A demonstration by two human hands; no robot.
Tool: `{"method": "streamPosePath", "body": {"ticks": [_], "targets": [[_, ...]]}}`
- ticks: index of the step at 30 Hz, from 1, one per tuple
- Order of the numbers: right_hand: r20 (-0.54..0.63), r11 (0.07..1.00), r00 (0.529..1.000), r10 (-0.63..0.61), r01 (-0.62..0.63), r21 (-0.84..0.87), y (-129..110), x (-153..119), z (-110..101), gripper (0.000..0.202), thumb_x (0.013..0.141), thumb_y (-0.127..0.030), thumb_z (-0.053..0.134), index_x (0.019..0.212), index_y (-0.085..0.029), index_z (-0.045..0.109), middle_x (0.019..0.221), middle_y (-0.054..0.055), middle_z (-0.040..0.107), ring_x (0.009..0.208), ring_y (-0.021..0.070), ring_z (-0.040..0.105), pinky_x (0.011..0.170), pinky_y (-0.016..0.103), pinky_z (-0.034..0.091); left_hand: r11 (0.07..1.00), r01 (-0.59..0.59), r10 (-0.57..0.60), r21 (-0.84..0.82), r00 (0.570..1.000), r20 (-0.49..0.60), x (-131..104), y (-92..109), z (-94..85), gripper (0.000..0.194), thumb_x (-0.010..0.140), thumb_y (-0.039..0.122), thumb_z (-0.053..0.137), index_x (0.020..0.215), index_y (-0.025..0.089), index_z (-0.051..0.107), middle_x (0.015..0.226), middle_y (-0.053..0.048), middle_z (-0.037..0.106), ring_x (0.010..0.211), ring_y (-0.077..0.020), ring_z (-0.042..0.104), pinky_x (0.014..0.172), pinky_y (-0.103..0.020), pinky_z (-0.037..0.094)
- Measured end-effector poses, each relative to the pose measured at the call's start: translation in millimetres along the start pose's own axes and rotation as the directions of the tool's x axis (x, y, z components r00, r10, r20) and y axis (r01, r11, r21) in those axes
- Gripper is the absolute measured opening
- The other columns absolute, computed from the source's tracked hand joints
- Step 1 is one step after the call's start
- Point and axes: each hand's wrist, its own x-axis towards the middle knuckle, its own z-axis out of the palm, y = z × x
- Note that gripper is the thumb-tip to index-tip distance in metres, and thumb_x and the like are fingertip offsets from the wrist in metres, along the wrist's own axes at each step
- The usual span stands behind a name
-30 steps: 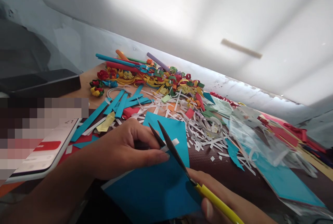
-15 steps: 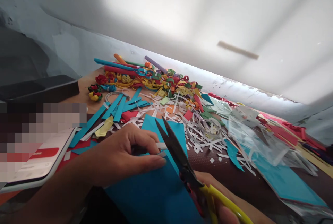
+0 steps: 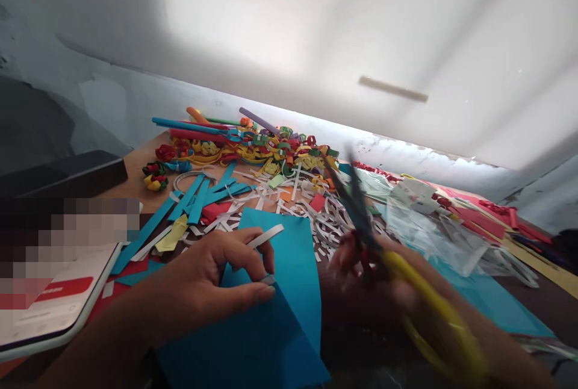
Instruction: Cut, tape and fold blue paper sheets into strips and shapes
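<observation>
Between the thumb and finger of my left hand [image 3: 226, 268] a small pale piece is pinched, and a narrow white strip [image 3: 267, 236] curls up over the same hand's fingers. Under and beside that hand is blue paper [image 3: 293, 268], one part folded or overlapping in front. My right hand [image 3: 388, 274], smeared by motion, grips scissors [image 3: 356, 208] with yellow handles. Their dark blades stand apart, point up and away, and touch nothing I can see.
Blue paper strips [image 3: 198, 199] and many white paper scraps [image 3: 325, 229] litter the table behind my hands. Farther back lies a heap of coloured paper chains [image 3: 280, 145]. A phone [image 3: 58, 304] is at left, clear plastic sleeves [image 3: 433, 238] at right.
My right hand has drawn the scissors away from my left hand, up and to the right. The white strip now sticks up over my left fingers. The view has shifted slightly.
</observation>
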Motion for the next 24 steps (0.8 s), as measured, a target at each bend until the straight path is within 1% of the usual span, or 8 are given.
{"method": "streamPosePath", "body": {"ticks": [3,5,7,11,14,17,21,24], "targets": [[-0.247,0.856,0.968,0.051,-0.17,-0.488,-2.4,19.6,-3.8,0.04,0.095,-0.056,0.058,0.109,-0.02,0.068,0.098,0.012,0.074,0.089,0.0306,0.066,0.075,0.04,0.048,1.0,0.007,-0.007,-0.005,1.0,0.003,2.1,3.1,-0.9,0.02,0.083,0.041,0.074,0.069,0.026,0.075,0.089,-0.002,0.076,0.092,-0.024,0.07,0.086,-0.033,0.056],[-0.224,0.709,0.974,-0.019,-0.145,-0.69,0.9,37.7,-1.7,0.032,0.099,-0.044,0.053,0.096,-0.018,0.071,0.088,0.012,0.075,0.08,0.0278,0.068,0.068,0.035,0.044,0.999,0.034,-0.034,0.005,0.999,0.008,4.2,3.2,-2.0,0.024,0.086,0.045,0.071,0.072,0.026,0.075,0.088,-0.002,0.075,0.094,-0.0248,0.069,0.091,-0.034,0.053],[-0.228,0.665,0.97,-0.078,-0.12,-0.737,3.2,53.0,2.5,0.03,0.1,-0.034,0.052,0.086,-0.017,0.071,0.083,0.013,0.074,0.076,0.0259,0.068,0.065,0.034,0.042,0.998,0.068,-0.068,0.001,0.997,0.042,6.0,1.9,-3.4,0.03,0.091,0.047,0.065,0.074,0.024,0.073,0.091,-0.003,0.074,0.092,-0.0234,0.068,0.088,-0.032,0.053],[-0.228,0.694,0.94,-0.255,0.014,-0.72,-11.9,65.2,13.9,0.034,0.105,-0.037,0.045,0.099,-0.018,0.072,0.107,0.015,0.073,0.095,0.0255,0.068,0.075,0.034,0.045,0.995,0.104,-0.103,-0.01,0.99,0.097,5.0,-1.4,-4.9,0.03,0.094,0.045,0.063,0.075,0.022,0.071,0.09,-0.001,0.07,0.087,-0.0192,0.064,0.082,-0.027,0.05],[0.081,0.819,0.904,-0.42,0.416,-0.396,-32.4,70.8,22.7,0.033,0.107,-0.043,0.045,0.106,-0.022,0.071,0.113,0.007,0.073,0.101,0.0186,0.067,0.085,0.03,0.049,0.994,0.108,-0.106,-0.023,0.99,0.097,0.7,-2.5,-4.9,0.026,0.091,0.044,0.068,0.076,0.023,0.072,0.083,0.001,0.067,0.083,-0.0176,0.062,0.08,-0.026,0.049],[0.302,0.871,0.85,-0.432,0.48,-0.105,-41.0,85.4,27.1,0.038,0.107,-0.046,0.046,0.092,-0.02,0.07,0.088,0.002,0.072,0.081,0.0138,0.065,0.075,0.026,0.049,0.99,0.127,-0.122,-0.055,0.99,0.076,-0.6,-2.8,-5.2,0.028,0.09,0.047,0.068,0.075,0.024,0.072,0.084,0.0,0.067,0.085,-0.019,0.063,0.081,-0.028,0.051],[0.203,0.869,0.872,-0.445,0.475,-0.139,-28.2,108.6,24.8,0.043,0.105,-0.046,0.049,0.082,-0.017,0.07,0.073,0.0,0.067,0.067,0.0117,0.06,0.065,0.025,0.045,0.992,0.122,-0.122,-0.008,0.981,-0.15,7.3,-4.6,-4.0,0.033,0.091,0.052,0.065,0.074,0.025,0.074,0.116,-0.006,0.071,0.124,-0.0289,0.058,0.108,-0.041,0.044],[0.051,0.869,0.898,-0.438,0.437,-0.231,-13.7,116.5,24.5,0.032,0.1,-0.04,0.059,0.084,-0.017,0.074,0.082,0.004,0.072,0.074,0.0152,0.064,0.068,0.028,0.046,0.982,0.149,-0.095,0.113,0.919,-0.382,14.1,-7.8,-1.0,0.031,0.091,0.052,0.066,0.079,0.027,0.079,0.135,-0.008,0.066,0.138,-0.0332,0.049,0.116,-0.049,0.036]]}}
